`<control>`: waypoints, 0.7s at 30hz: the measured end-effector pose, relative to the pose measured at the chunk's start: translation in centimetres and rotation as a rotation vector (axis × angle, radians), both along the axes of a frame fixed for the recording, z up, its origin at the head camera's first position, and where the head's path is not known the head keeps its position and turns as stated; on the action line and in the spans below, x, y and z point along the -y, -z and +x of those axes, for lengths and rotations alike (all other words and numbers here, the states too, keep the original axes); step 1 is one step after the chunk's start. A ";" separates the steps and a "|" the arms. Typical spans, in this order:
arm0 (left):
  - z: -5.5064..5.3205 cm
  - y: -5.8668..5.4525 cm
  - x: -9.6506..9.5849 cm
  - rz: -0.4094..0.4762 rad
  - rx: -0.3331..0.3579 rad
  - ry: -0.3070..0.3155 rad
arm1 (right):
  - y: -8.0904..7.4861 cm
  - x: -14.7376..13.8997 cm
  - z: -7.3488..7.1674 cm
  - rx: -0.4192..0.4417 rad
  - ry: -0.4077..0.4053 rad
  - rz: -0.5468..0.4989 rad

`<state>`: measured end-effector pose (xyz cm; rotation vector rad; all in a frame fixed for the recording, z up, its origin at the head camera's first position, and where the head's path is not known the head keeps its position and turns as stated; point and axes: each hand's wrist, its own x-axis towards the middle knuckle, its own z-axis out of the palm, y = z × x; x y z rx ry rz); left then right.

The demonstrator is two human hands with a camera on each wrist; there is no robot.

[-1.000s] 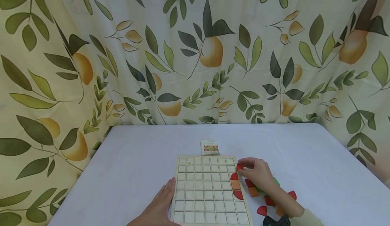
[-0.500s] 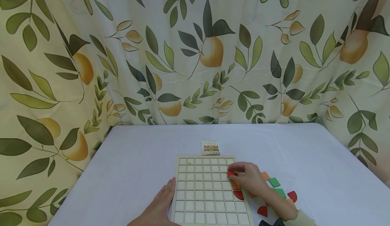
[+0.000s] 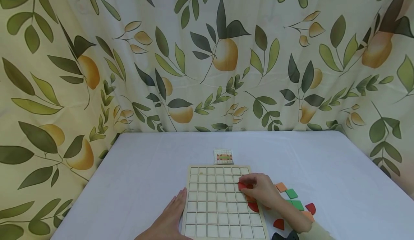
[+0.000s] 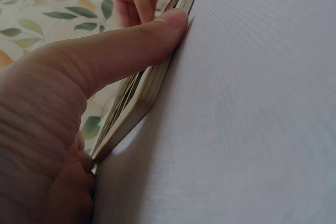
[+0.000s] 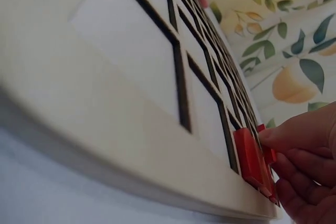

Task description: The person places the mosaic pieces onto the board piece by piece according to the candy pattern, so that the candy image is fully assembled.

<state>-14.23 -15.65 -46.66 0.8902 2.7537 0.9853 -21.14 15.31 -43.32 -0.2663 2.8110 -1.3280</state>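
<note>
My right hand (image 3: 262, 190) pinches a red quarter-circle tile (image 3: 242, 186) between thumb and fingers at a cell near the right side of the wooden grid board (image 3: 211, 218). Under and beside that hand, an orange tile (image 3: 251, 198) and another red tile (image 3: 253, 207) sit in the board's right column. In the right wrist view the thumb presses against red tiles (image 5: 251, 156) at the grid. My left hand (image 3: 169, 215) rests along the board's left edge, fingers straight; its thumb (image 4: 131, 45) lies against the near edge in the left wrist view.
Behind the board lies a small pattern card (image 3: 223, 157). Right of it are loose tiles: orange (image 3: 281, 187), green (image 3: 291, 193) and red (image 3: 279, 224), some hidden by the right forearm. A black device (image 3: 286, 236) sits at the right wrist. A patterned curtain (image 3: 207, 89) surrounds the table.
My right hand has carried the red tile leftward from beyond the board's right edge onto the grid, shifting slightly further left in the last half second. The left hand has stayed put.
</note>
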 end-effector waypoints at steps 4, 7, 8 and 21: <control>0.0 0.0 0.0 0.004 0.001 0.005 | 0.0 -0.2 -0.2 -0.019 -0.056 0.000; 0.0 0.0 0.0 -0.001 -0.007 0.008 | 0.0 -0.3 -0.3 -0.029 -0.100 -0.001; 0.0 0.0 0.0 -0.001 -0.007 0.009 | 0.0 -0.3 -0.4 -0.031 -0.111 0.001; 0.2 -0.2 0.0 0.013 -0.016 0.010 | -0.2 -0.2 -0.5 -0.049 -0.190 0.011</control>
